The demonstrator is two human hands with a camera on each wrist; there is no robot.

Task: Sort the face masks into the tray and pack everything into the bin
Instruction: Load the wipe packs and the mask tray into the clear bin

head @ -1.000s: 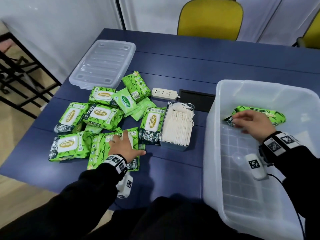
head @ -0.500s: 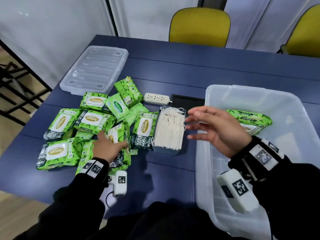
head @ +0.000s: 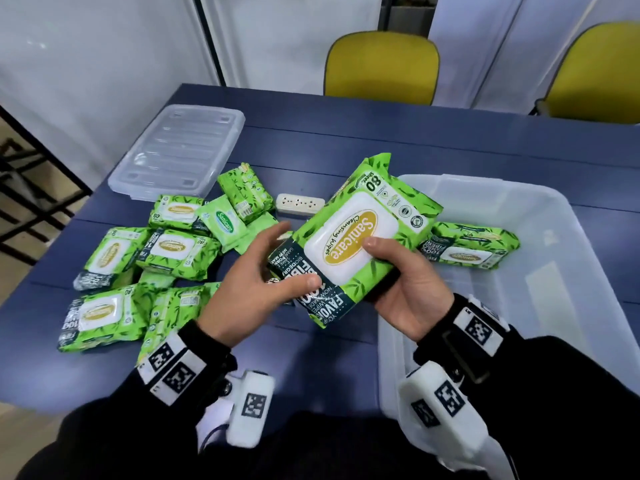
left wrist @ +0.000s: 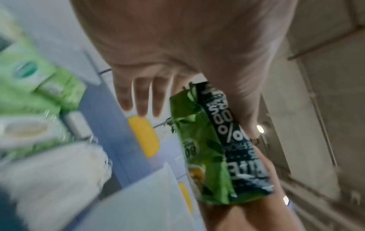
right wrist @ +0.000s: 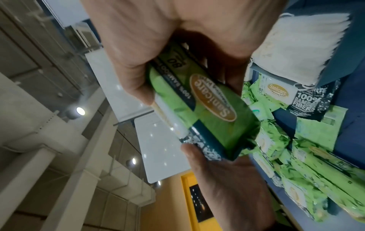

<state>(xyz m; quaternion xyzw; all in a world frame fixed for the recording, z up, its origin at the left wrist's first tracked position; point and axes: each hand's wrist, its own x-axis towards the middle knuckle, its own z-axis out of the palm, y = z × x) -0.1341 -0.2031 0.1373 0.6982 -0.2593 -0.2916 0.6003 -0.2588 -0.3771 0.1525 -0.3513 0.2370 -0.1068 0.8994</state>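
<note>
A green Sanicare wipes pack point(head: 353, 237) is held up over the table between both hands. My left hand point(head: 277, 265) has its thumb on the pack's dark lower end, with the fingers stretched out along its left edge. My right hand point(head: 391, 268) grips the right side, thumb on the white flap and fingers underneath. The clear bin point(head: 561, 223) stands at the right with one wipes pack point(head: 467, 251) inside. The held pack hides the tray of white face masks point(right wrist: 296, 39) in the head view; it shows in the right wrist view.
Several more wipes packs point(head: 173, 251) lie heaped on the left of the blue table point(head: 346, 133). The bin's clear lid point(head: 180, 150) sits at the back left, and a white power strip point(head: 299, 204) lies behind the pile. Two yellow chairs point(head: 381, 67) stand beyond the table.
My left hand lifted a wipes pack off the pile and carried it to the middle. My right hand came out of the bin and took hold of that pack.
</note>
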